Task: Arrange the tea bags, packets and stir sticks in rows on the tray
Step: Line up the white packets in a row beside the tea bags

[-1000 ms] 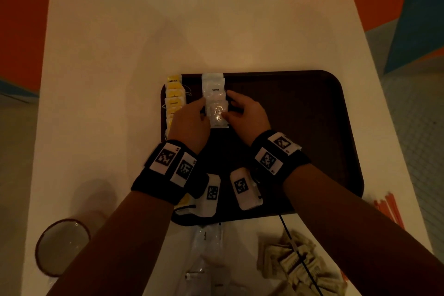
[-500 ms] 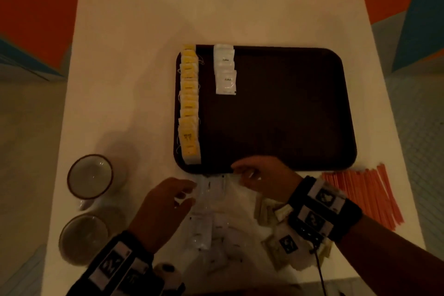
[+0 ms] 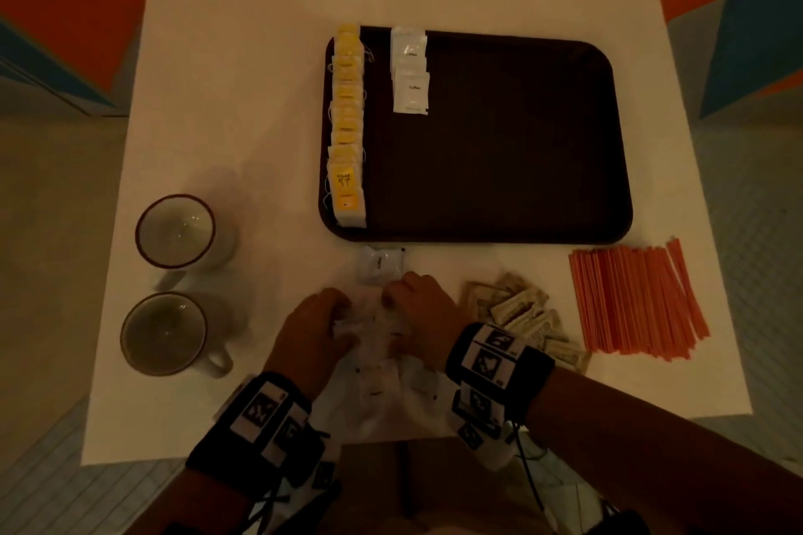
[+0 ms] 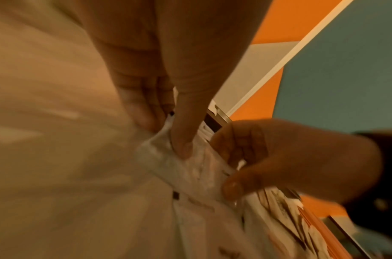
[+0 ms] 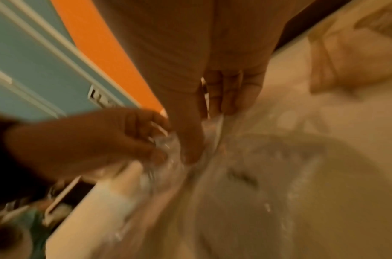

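Observation:
A dark brown tray (image 3: 499, 135) holds a row of yellow tea bags (image 3: 346, 117) along its left edge. Beside that row lie white coffee packets (image 3: 409, 74), overlapping at the far end. Near the table's front edge lies a pile of white packets (image 3: 382, 387). My left hand (image 3: 321, 326) and right hand (image 3: 417, 308) meet over the pile, and both pinch one white packet (image 3: 373, 326) between them. In the left wrist view my left thumb (image 4: 181, 140) presses on that packet (image 4: 190, 168), while the right hand (image 4: 245, 157) curls onto its other edge. The right wrist view is blurred.
One loose white packet (image 3: 380, 269) lies just below the tray. Brown sugar packets (image 3: 521, 313) are heaped right of my hands, with orange stir sticks (image 3: 634, 300) spread further right. Two mugs (image 3: 174, 230) (image 3: 165, 332) stand at the left on the white table (image 3: 260, 56).
Both hands left the coffee packets on the tray and drew back to the pile at the table's near edge, where they now pinch a white packet.

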Tool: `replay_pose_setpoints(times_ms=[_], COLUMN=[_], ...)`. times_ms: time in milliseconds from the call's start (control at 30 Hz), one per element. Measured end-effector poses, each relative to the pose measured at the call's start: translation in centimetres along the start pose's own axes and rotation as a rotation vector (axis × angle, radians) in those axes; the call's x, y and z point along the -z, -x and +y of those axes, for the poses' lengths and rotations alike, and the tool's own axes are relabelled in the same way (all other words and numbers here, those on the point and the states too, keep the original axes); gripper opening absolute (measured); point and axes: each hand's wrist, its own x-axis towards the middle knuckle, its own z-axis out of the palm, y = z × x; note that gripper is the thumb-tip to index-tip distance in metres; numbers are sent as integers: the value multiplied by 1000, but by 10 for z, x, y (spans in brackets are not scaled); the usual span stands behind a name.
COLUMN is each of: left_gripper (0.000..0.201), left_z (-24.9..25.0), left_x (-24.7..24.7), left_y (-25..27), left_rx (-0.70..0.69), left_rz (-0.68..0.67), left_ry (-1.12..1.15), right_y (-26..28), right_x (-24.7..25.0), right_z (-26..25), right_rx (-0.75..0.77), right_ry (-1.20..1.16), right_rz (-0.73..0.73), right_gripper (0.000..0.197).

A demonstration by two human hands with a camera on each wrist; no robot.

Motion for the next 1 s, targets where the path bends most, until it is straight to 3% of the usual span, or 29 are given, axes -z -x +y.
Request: replay_pose_setpoints(times_ms=[200, 367, 433, 533, 600, 667, 733, 833, 900, 1000], left_gripper=[21, 15, 12, 12, 13, 14, 3, 32, 37, 58], left_z=[-13, -10, -4, 9, 24, 35, 40, 42, 51, 66], left_x=[15, 29, 33, 39, 39, 38, 37, 43, 49, 49], left_y=[4, 4, 4, 1, 2, 4, 7, 6, 5, 1], left_rx=[93, 151, 180, 212, 211, 198, 158, 184, 219, 196], left_rz=[145, 185, 218, 209, 149, 73, -48, -277, -447, -691], left_ry=[397, 750, 894, 1114, 1174, 1161, 1153, 1225, 1284, 1183], right_y=[5, 20, 24, 28, 27, 23, 21, 24, 27, 28], right_x=[-1, 23, 31, 40, 39, 40, 47, 65, 76, 81], right_z=[-1, 9, 10, -2, -12, -20, -22, -19, -20, -27], right_rx=[-15, -75, -88, -42, -9, 28, 46, 108, 172, 232], right_ry=[-156, -350, -594, -1005, -1097, -1066, -1006, -841, -621, -398], right_rz=[123, 290, 306, 172, 139, 202, 258, 211, 103, -31], right_gripper=[33, 21, 12, 9, 12, 13, 14, 9, 13, 12])
